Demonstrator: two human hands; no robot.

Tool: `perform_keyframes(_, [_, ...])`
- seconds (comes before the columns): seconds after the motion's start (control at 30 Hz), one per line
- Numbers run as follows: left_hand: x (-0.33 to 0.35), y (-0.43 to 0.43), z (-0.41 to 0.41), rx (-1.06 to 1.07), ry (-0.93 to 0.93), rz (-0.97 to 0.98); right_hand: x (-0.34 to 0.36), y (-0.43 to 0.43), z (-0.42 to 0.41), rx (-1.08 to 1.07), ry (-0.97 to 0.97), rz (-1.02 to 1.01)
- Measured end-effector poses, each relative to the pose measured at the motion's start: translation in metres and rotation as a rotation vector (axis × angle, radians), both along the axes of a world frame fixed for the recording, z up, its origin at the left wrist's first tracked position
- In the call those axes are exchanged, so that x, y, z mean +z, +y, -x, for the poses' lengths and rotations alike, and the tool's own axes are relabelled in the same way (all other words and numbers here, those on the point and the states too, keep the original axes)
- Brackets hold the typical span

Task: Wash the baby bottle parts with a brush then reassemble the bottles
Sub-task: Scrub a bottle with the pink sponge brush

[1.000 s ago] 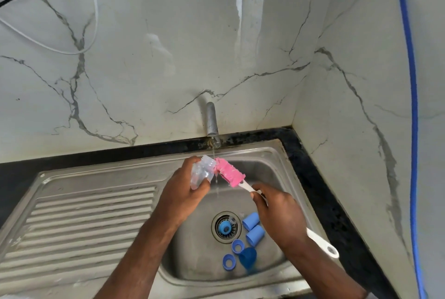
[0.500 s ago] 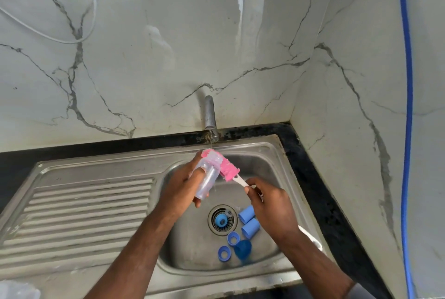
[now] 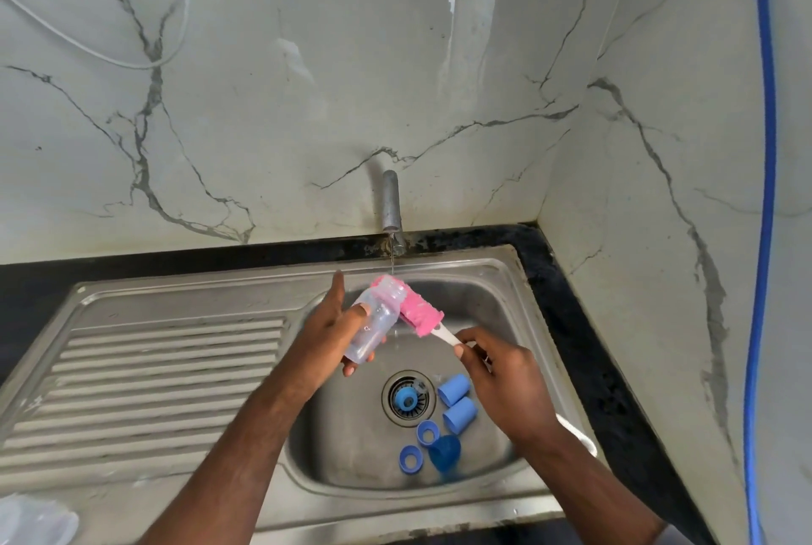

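Observation:
My left hand [image 3: 323, 336] grips a clear baby bottle [image 3: 375, 320] over the sink basin, its mouth tilted up toward the tap. My right hand [image 3: 505, 382] holds the white handle of a pink bottle brush [image 3: 419, 311]; the pink head lies against the bottle's neck, outside the mouth. A thin stream of water falls from the tap [image 3: 391, 206] onto them. On the basin floor lie two light blue caps [image 3: 457, 401], two blue rings [image 3: 417, 443], a darker blue cap [image 3: 446, 452] and a blue piece on the drain [image 3: 406, 400].
The steel sink [image 3: 518, 307] has a ribbed drainboard [image 3: 154, 382] on the left. A clear plastic piece [image 3: 35, 520] sits at the bottom left corner. Marble walls close in behind and on the right, where a blue hose [image 3: 764, 193] hangs.
The bottle has tilted more upright in my left hand and the brush head has shifted along its neck. My view has moved slightly.

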State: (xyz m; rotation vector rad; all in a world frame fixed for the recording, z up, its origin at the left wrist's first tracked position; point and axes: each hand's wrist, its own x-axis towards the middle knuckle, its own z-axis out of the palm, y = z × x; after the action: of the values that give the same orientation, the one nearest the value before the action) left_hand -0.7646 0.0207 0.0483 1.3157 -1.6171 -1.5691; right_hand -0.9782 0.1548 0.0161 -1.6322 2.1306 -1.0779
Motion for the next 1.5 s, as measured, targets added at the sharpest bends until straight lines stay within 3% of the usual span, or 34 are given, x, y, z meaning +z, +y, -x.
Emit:
perform_keyframes(0.17, [0.008,-0.002,-0.008,-0.079,-0.217,0.214,0.0,0.006,0.005,-0.043,-0.021,-0.023])
perform_keyframes(0.3, [0.008,-0.006,-0.007,-0.006,-0.28,0.46,-0.002,0.007,0.004,-0.099,-0.059,-0.027])
perform_keyframes(0.4, [0.006,-0.01,-0.01,0.083,-0.466,0.497,0.0,0.007,0.001,-0.141,-0.039,0.033])
perform_keyframes(0.57, [0.009,-0.007,-0.007,0.054,-0.649,0.558,0.004,0.001,-0.007,-0.148,0.096,0.086])
perform_keyframes(0.73, [0.009,0.006,0.003,-0.054,-0.719,0.654,0.008,-0.008,-0.014,-0.078,0.169,0.071])
perform_keyframes(0.93, [0.005,-0.004,-0.009,0.048,-0.762,0.666,0.011,-0.005,-0.019,-0.036,0.206,0.044])
perform_keyframes(1.1, [-0.001,0.009,-0.001,-0.059,-0.9,0.865,0.017,-0.014,-0.029,-0.041,0.216,0.006])
perform_keyframes(1.3, [0.002,0.007,-0.01,0.093,-0.99,0.896,0.02,-0.005,-0.027,-0.007,0.276,-0.086])
perform_keyframes(1.5, [-0.009,0.016,-0.005,0.003,-1.066,1.073,0.028,-0.018,-0.033,0.0,0.35,-0.114])
